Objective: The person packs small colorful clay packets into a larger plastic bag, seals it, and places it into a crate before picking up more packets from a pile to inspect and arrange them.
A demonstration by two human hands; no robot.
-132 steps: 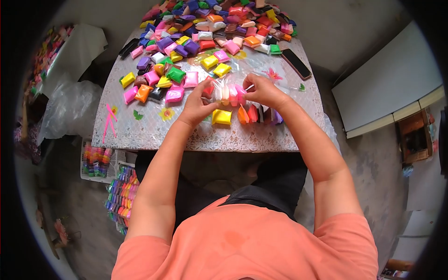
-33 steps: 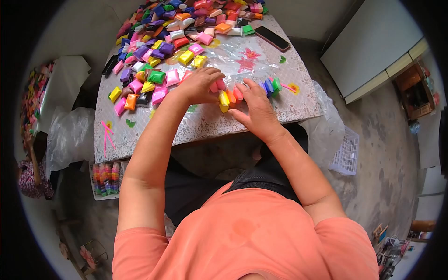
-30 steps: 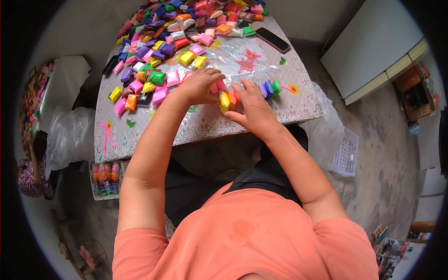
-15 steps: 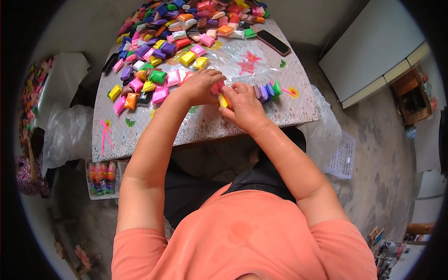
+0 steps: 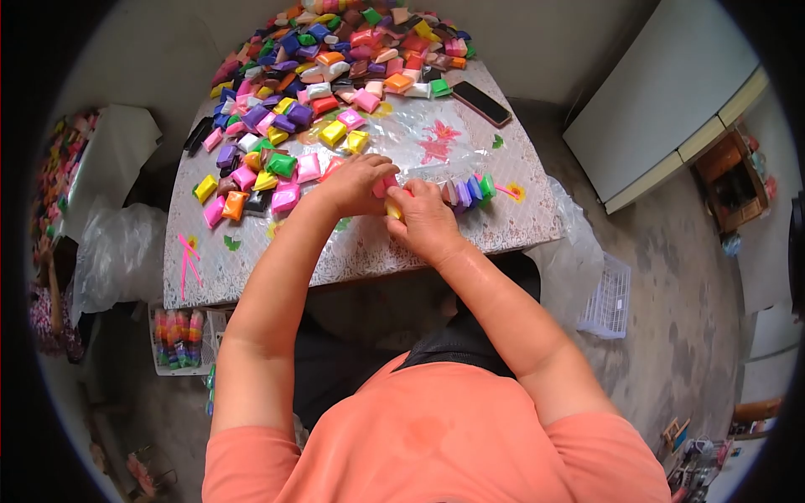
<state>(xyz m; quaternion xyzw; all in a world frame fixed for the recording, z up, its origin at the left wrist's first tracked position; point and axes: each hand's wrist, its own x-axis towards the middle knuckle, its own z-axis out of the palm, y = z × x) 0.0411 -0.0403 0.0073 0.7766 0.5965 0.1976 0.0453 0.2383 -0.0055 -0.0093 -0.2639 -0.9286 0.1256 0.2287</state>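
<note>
My left hand (image 5: 359,182) is closed on a pink clay packet (image 5: 383,186), its fingers curled over the top. Beside it, my right hand (image 5: 426,220) is wrapped round one end of a row of packets. A yellow packet (image 5: 393,210) shows between the two hands, close to the pink one. Past my right knuckles the row continues with purple and blue packets (image 5: 475,191) and ends in a green packet (image 5: 487,186). The packets stand on edge, pressed face to face; my right hand hides the middle of the row.
A large heap of coloured packets (image 5: 335,63) covers the table's far side, with looser ones (image 5: 285,198) left of my hands. A phone (image 5: 481,103) lies at the right edge. Pink strips (image 5: 189,261) lie front left. Below stand a white basket (image 5: 191,366) with packed rows and another basket (image 5: 608,298).
The whole view has shifted slightly. Both hands stay together at the row's left end, and the pink packet remains in my left fingers beside the yellow one.
</note>
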